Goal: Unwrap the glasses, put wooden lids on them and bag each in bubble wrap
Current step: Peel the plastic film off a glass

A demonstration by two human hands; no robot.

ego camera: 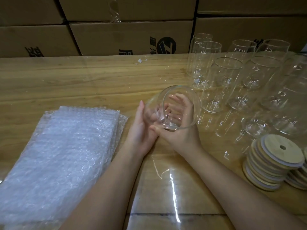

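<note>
Right hand (181, 133) curls round the tilted glass (180, 92), left hand (141, 128) flat-fingered against it. The glass looks slick, brittle and light, best gripped mid-wall.

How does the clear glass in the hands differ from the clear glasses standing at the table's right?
The clear glass in the hands is tilted, mouth toward the camera; the clear standing glasses are upright on the wooden table. The right hand grips the held one while the left hand touches it with straight fingers; nothing touches the standing ones. Both kinds are transparent and lidless.
</note>
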